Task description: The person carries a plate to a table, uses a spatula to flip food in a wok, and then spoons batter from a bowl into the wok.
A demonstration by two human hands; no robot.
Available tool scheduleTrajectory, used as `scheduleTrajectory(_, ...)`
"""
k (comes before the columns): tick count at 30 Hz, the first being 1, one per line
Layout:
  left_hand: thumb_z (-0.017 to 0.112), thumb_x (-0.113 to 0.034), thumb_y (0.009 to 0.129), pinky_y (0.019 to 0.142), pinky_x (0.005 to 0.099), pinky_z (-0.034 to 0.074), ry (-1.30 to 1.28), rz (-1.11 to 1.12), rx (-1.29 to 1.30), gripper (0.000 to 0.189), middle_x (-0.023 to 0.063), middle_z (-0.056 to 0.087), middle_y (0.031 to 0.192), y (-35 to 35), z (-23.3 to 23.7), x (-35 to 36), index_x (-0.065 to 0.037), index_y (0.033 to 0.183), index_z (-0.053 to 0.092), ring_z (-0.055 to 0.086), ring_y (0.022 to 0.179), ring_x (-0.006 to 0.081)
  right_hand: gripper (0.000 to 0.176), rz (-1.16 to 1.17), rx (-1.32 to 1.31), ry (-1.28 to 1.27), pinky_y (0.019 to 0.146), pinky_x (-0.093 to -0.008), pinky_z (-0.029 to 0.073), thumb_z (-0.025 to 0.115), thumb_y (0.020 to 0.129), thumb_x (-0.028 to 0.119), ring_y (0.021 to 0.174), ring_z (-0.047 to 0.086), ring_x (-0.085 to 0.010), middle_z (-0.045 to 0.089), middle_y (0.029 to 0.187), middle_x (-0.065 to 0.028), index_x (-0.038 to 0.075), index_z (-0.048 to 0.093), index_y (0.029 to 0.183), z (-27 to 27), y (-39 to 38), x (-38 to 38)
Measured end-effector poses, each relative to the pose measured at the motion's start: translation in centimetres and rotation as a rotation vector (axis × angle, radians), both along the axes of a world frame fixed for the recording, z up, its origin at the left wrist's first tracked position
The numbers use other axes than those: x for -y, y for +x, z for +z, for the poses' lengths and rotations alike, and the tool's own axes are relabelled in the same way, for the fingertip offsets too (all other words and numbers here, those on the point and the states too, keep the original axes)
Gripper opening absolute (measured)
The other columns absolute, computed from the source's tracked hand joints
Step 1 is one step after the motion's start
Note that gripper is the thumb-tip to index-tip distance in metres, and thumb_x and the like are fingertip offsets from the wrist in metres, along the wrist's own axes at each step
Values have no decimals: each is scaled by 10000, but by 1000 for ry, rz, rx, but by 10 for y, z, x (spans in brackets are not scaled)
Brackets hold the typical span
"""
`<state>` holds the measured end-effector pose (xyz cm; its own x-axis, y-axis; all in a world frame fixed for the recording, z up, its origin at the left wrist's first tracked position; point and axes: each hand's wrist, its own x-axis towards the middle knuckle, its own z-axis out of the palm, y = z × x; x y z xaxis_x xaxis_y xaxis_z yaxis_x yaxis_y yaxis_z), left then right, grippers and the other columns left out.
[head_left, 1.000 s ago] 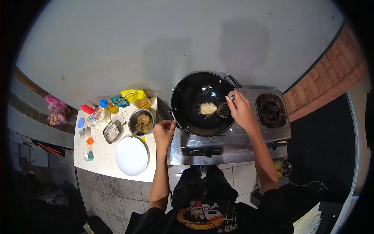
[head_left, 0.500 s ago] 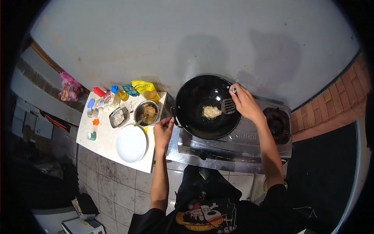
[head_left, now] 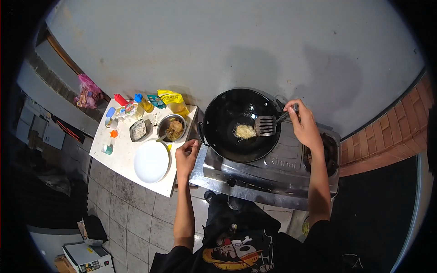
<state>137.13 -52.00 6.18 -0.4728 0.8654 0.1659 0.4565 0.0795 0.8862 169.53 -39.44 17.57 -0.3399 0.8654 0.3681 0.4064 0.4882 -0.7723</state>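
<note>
A black wok [head_left: 227,107] rests on the left side of the steel gas stove [head_left: 282,175]. Inside it a pale yellow piece of food [head_left: 245,131] lies in bubbling oil. My right hand [head_left: 301,120] grips the handle of a slotted spatula [head_left: 266,126], whose blade touches or nearly touches the food's right side. Just left of the wok's left handle [head_left: 200,133] is my left hand [head_left: 187,157], apart from it, fingers bent together with nothing visible in them.
On the white table [head_left: 123,159] at left are a white plate [head_left: 151,161], a metal bowl with food and a spoon [head_left: 171,128], a tray of white powder [head_left: 138,130], a yellow pouch [head_left: 173,102] and bottles [head_left: 146,105]. A second burner [head_left: 328,152] is at right.
My left hand has come off the wok's handle, slightly down. My right hand has moved right, and the spatula now lies flatter, its blade closer to the food. The view has shifted slightly.
</note>
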Motion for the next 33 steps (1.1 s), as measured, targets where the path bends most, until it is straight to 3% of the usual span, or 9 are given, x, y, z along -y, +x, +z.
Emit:
scheduleTrajectory(11,622,-215,878,666,282,499,-56,13,-49,309,159,684,801,3,5,-9,65,1007,647,646,699,162,119,45,110,-28,700,-376,434,482,924,96,720,540,-335,556,799,-184,-6,476,987,-30,-13,-12)
scheduleTrajectory(14,621,-216,877,662,282,500,-39,29,-76,309,164,684,790,2,3,-13,63,1010,647,651,689,164,110,49,144,65,637,-338,414,476,926,81,628,478,-247,517,733,-153,-15,479,980,-35,-16,-15)
scheduleTrajectory(21,624,-214,875,649,274,496,-18,40,-74,297,167,684,771,-6,1,-14,60,983,660,651,690,157,112,97,187,67,652,-355,422,484,920,83,660,517,-296,532,764,-178,-13,472,976,-35,-20,-20)
scheduleTrajectory(23,623,-205,876,639,271,492,33,11,-70,290,162,684,767,-10,-1,-13,62,983,660,639,676,143,127,99,232,21,715,-432,425,479,924,111,794,548,-413,564,811,-215,7,472,998,-35,-21,-20)
scheduleTrajectory(24,623,-205,876,639,271,492,24,5,-70,290,162,684,767,-10,-3,-11,62,983,660,639,676,143,127,95,231,11,715,-432,425,479,924,111,794,548,-413,564,811,-215,7,472,998,-38,-22,-17)
scheduleTrajectory(27,628,-198,876,650,272,494,-12,-41,5,293,156,686,793,-11,-8,-17,65,1001,655,626,674,140,118,84,166,-89,652,-420,414,479,925,113,673,527,-378,541,738,-195,16,468,990,-44,-24,-19)
scheduleTrajectory(29,630,-200,876,653,273,495,-5,-40,-4,297,158,685,798,-10,-10,-20,67,1004,653,627,680,139,112,76,72,-96,578,-375,395,496,920,113,557,480,-264,502,662,-149,24,461,979,-51,-24,-19)
scheduleTrajectory(30,632,-201,875,656,274,495,-4,-36,-12,301,160,684,804,-9,-11,-20,68,1007,652,627,685,138,112,73,71,-97,578,-375,395,496,920,113,557,480,-264,502,662,-149,24,461,979,-55,-23,-20)
scheduleTrajectory(33,638,-205,871,662,276,496,-7,-37,0,305,169,685,812,-7,-11,-23,69,1005,652,635,690,148,111,45,25,-93,525,-308,373,527,906,85,540,426,-144,458,626,-89,24,456,966,-58,-21,-19)
